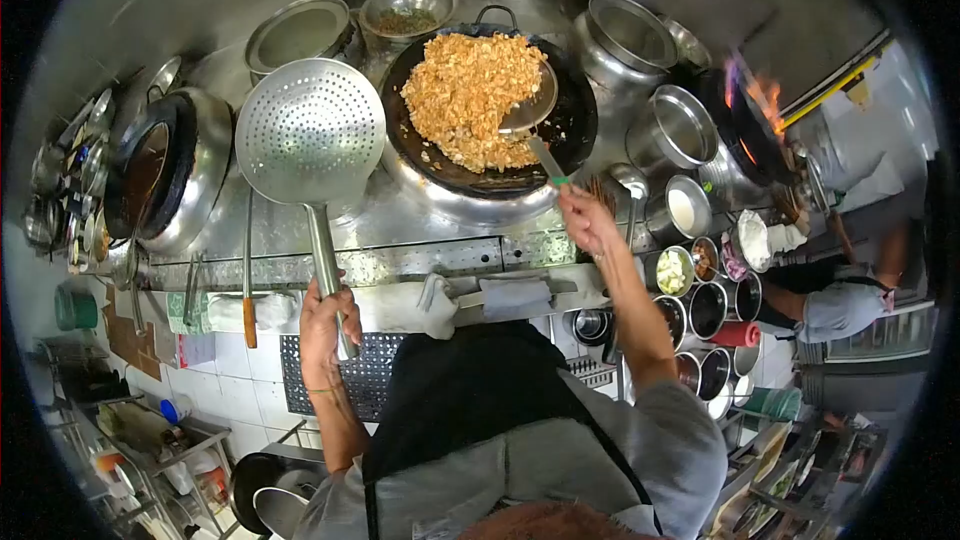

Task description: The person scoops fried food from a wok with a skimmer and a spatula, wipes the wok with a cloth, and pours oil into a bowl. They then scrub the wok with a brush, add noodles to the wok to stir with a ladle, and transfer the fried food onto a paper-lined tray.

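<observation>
My left hand [328,323] is wrapped round the tubular handle of a large perforated skimmer [312,130], whose round bowl is held up left of the wok. With its fingers closed on a wok ladle [545,155], my right hand [590,220] reaches over the front right of the wok [580,145]. The ladle's round head rests against the right side of a heap of orange-brown chopped food [465,90] that fills much of the wok. Green tape shows on the ladle handle near my fingers.
Another wok [150,175] holding dark liquid sits at left. Flames [765,105] rise at the right burner, where a person [845,305] stands. Steel pots [683,127] and ingredient containers, including a pale green one [675,270], line the right. Folded cloths [515,297] lie along the front rail.
</observation>
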`<action>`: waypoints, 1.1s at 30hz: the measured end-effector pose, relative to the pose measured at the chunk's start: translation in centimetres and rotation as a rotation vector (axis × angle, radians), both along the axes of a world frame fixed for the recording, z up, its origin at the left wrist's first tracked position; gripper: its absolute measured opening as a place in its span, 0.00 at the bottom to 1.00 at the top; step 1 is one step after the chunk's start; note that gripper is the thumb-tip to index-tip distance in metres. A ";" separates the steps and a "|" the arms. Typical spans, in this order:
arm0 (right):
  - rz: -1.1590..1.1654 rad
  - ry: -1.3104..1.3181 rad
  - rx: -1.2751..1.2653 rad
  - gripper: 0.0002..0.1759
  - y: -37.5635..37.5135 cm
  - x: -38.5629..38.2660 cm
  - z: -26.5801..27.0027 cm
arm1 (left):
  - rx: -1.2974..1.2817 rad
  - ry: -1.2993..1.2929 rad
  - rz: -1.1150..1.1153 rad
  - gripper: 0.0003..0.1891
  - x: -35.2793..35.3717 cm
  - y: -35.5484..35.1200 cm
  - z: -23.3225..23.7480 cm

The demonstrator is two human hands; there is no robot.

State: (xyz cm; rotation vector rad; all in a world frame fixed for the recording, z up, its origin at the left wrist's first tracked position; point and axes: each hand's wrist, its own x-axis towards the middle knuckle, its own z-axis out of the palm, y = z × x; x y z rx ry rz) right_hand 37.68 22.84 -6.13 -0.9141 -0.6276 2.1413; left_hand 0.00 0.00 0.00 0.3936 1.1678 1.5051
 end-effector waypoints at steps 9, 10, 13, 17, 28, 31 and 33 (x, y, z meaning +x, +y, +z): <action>-0.127 -0.120 0.167 0.10 -5.2 0.3 1.3 | -0.003 -0.050 -0.045 0.18 2.7 3.8 2.1; -0.170 -0.134 0.160 0.09 -5.4 0.1 2.1 | -0.003 -0.075 -0.061 0.18 2.7 4.1 2.0; -0.189 -0.157 0.296 0.07 -6.1 -0.1 2.8 | -0.003 -0.047 -0.086 0.17 3.1 4.5 2.1; -0.195 -0.335 0.304 0.06 -6.6 -0.7 3.2 | -0.040 -0.047 -0.107 0.17 3.9 4.8 1.8; -0.087 0.052 -0.050 0.16 -7.0 0.9 5.0 | -0.049 -0.010 -0.110 0.14 3.0 4.1 1.9; -0.113 0.008 0.000 0.16 -6.8 2.0 6.6 | -0.036 0.053 -0.124 0.15 2.4 4.9 2.5; -0.100 -0.044 0.067 0.16 -6.6 2.6 9.1 | -0.089 0.166 -0.173 0.15 2.7 5.8 3.5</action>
